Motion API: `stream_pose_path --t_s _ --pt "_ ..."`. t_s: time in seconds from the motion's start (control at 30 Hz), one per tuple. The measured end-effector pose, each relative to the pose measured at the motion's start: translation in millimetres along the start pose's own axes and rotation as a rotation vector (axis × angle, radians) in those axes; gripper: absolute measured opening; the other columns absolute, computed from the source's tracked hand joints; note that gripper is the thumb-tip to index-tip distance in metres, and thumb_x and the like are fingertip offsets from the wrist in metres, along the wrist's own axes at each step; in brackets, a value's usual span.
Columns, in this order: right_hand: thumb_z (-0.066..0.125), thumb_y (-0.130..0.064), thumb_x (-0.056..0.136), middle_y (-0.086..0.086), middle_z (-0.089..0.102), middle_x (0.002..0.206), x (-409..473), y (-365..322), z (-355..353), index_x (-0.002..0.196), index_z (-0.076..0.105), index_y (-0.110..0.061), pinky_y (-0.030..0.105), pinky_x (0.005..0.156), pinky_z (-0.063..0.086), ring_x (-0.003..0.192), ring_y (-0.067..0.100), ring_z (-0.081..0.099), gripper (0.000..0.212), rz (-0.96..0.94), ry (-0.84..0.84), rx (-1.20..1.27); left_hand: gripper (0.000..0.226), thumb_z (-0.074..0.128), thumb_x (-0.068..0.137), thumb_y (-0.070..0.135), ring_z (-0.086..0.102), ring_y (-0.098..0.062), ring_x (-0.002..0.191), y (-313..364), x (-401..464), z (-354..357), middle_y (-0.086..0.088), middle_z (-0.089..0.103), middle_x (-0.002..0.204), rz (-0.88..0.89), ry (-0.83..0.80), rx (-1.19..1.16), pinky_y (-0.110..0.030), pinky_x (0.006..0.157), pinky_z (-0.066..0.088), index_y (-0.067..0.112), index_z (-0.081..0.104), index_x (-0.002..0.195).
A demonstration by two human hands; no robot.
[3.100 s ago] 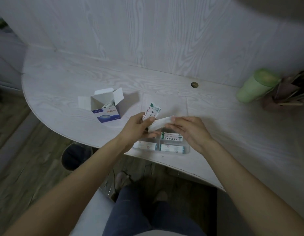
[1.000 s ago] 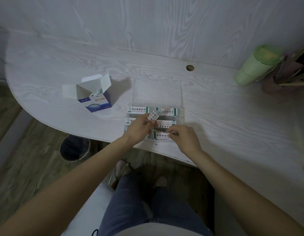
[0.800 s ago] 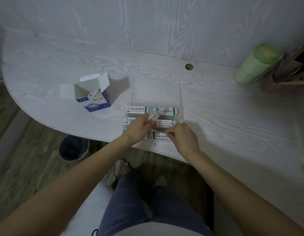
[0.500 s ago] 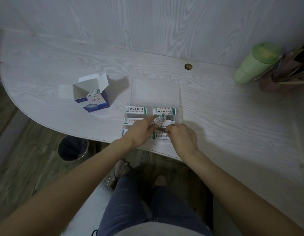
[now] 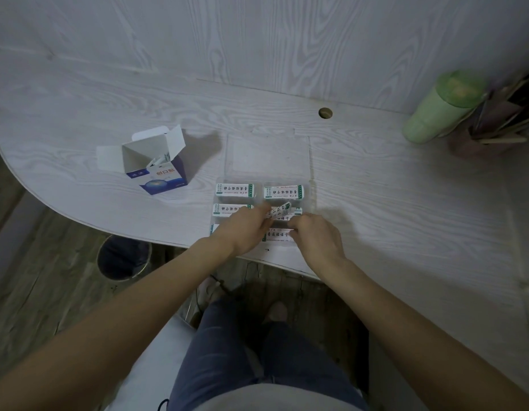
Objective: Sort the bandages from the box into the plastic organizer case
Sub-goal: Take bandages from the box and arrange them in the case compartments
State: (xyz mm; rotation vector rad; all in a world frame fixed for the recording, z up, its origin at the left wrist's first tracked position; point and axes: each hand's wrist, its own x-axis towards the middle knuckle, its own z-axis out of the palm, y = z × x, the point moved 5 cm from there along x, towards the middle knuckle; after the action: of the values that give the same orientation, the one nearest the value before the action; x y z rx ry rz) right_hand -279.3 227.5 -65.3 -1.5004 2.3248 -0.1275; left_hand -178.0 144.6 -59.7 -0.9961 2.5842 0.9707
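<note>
A clear plastic organizer case (image 5: 311, 194) lies open near the table's front edge, its lid (image 5: 267, 155) flat behind it. White bandages with green print fill its compartments, such as one at the back left (image 5: 235, 191). My left hand (image 5: 246, 229) pinches a small stack of bandages (image 5: 278, 212) over the middle right compartment. My right hand (image 5: 315, 237) has its curled fingertips at the bandage in the front right compartment (image 5: 276, 235). The blue and white bandage box (image 5: 159, 170) stands open to the left with bandages inside.
A green cup (image 5: 441, 106) and a holder of wooden sticks (image 5: 494, 126) stand at the back right. A cable hole (image 5: 325, 113) is in the table behind the case. A bin (image 5: 123, 256) sits on the floor below the table edge.
My left hand has lowered its bandage stack from chest height down over the case. My right hand moved down to the front right compartment and stays there.
</note>
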Motion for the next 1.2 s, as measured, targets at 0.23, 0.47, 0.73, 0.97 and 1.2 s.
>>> stream_pose_path --t_s 0.23,0.47,0.73,0.97,1.2 --pt "0.049 -0.010 0.095 0.003 0.070 0.098 -7 27 -26 0.104 0.071 -0.019 0.033 0.071 0.051 0.089 0.022 0.063 0.025 0.152 0.068 0.241 0.026 0.036 0.102 0.025 0.059 -0.028 0.082 -1 2 1 -0.018 0.064 0.102 -0.003 -0.031 0.019 -0.032 0.066 0.041 0.009 0.043 0.121" --pt "0.048 -0.005 0.092 0.010 0.071 0.089 -6 21 -17 0.099 0.072 -0.009 0.039 0.071 0.056 0.074 0.024 0.067 0.025 0.139 -0.059 0.201 0.026 0.036 0.102 0.024 0.058 -0.027 0.082 2 5 1 -0.019 0.064 0.104 -0.011 -0.042 -0.002 -0.031 0.068 0.042 0.008 0.045 0.120" --pt "0.045 -0.007 0.091 0.008 0.067 0.088 -3 15 -15 0.100 0.067 -0.013 0.031 0.063 0.047 0.076 0.027 0.063 0.025 0.040 -0.070 -0.028 0.027 0.036 0.102 0.025 0.061 -0.031 0.093 2 4 1 -0.018 0.064 0.109 -0.019 -0.049 0.012 -0.032 0.070 0.042 0.010 0.042 0.124" --pt "0.045 -0.008 0.093 0.006 0.066 0.109 -3 7 -6 0.119 0.062 -0.020 0.033 0.072 0.049 0.094 0.027 0.063 0.034 -0.122 -0.134 -0.101 0.024 0.036 0.102 0.024 0.057 -0.026 0.083 4 2 1 -0.018 0.063 0.106 -0.013 -0.044 0.011 -0.031 0.067 0.039 0.008 0.044 0.118" --pt "0.046 -0.007 0.093 0.005 0.065 0.110 -1 9 -6 0.119 0.064 -0.021 0.033 0.075 0.049 0.096 0.024 0.062 0.034 -0.086 -0.121 -0.015 0.027 0.036 0.102 0.023 0.060 -0.030 0.090 2 3 1 -0.018 0.063 0.108 -0.012 -0.047 0.000 -0.032 0.070 0.041 0.010 0.043 0.124"
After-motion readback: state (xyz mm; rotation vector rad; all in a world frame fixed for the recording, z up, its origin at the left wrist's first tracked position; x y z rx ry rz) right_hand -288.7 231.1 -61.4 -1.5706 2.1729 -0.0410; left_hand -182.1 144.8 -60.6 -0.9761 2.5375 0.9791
